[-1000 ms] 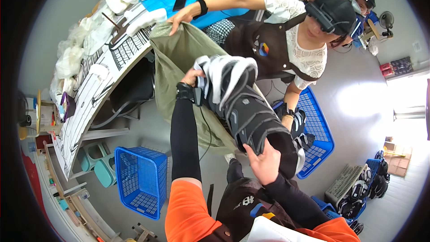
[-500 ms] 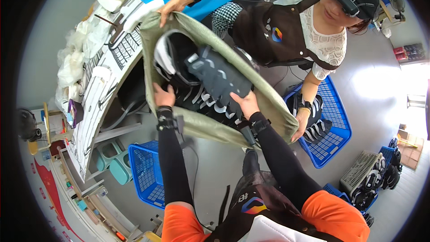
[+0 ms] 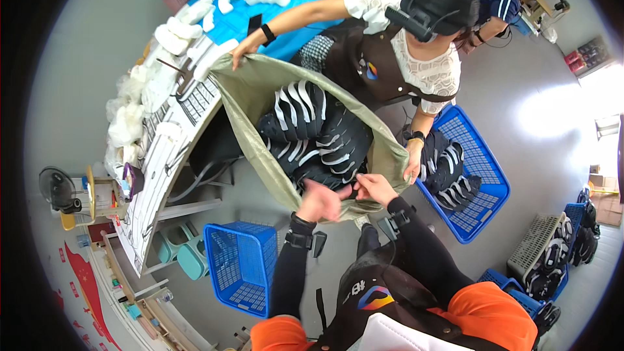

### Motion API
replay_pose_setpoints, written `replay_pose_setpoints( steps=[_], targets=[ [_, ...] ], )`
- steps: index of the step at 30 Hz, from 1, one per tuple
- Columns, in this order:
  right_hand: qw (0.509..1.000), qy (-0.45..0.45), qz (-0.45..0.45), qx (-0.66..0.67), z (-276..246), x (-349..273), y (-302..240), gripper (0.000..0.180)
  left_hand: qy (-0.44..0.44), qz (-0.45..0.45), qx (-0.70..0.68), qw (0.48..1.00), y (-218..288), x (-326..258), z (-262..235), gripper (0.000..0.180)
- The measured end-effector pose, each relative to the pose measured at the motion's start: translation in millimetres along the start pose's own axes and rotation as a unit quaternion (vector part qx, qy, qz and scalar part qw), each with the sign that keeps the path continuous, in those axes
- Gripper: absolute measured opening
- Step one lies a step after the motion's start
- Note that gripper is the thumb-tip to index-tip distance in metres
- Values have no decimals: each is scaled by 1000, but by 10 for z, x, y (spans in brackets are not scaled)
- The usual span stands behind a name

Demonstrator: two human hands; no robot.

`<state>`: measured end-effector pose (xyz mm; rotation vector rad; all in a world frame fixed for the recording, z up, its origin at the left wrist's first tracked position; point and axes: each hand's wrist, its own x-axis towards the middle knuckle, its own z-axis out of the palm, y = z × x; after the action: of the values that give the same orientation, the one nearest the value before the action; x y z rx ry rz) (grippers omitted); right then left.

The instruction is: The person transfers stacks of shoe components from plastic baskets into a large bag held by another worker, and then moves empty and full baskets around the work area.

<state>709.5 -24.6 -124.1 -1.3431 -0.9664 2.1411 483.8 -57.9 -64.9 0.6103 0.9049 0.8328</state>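
A large olive-green sack (image 3: 250, 136) hangs with its mouth spread wide. Inside lies a pile of black padded pieces with white stripes (image 3: 335, 146); their exact kind I cannot make out. At the near rim, my left hand (image 3: 320, 201) is slightly blurred, its fingers stretched toward the right. My right hand (image 3: 378, 190) is close beside it over the same rim, fingers loosely bent and apart. Neither hand visibly holds a piece. Across from me, a co-worker's hand (image 3: 242, 52) grips the far left rim, and their other hand (image 3: 414, 159) grips the right rim.
A blue basket (image 3: 491, 156) with more striped black pieces stands right of the sack. Another blue basket (image 3: 244, 266) is at lower left. A white drawn-on table (image 3: 153, 179) bears plastic bags and white foam pieces. Loaded crates (image 3: 534, 240) stand at far right.
The dark items my hands were on now lie in the sack among the striped pieces. Both hands have drawn back to the near rim, the left moving rightward. The co-worker has bent lower.
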Motion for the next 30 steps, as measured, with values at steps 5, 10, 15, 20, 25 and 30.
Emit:
replay_pose_setpoints(
  steps=[5,10,15,20,25,30],
  targets=[
    [999,33,-30,1,-642,-893,152,36,-198,326,-370,847,572,305,789,90],
    [987,87,-54,-122,-1861,-1683,809,40,-90,126,-289,945,-251,551,1841,85],
    [965,229,76,-104,-3208,-2612,1803,33,-27,-303,173,937,-2181,877,2457,66],
    [868,367,242,231,-4432,-3294,2828,25,-7,-391,168,905,-3468,1614,3177,50],
    [739,420,202,487,-4981,-3070,3232,73,-6,-426,269,864,-3925,2799,3289,61],
    [672,479,151,545,-5551,-2432,4328,105,56,-469,325,819,-4965,3979,3133,101]
  ],
)
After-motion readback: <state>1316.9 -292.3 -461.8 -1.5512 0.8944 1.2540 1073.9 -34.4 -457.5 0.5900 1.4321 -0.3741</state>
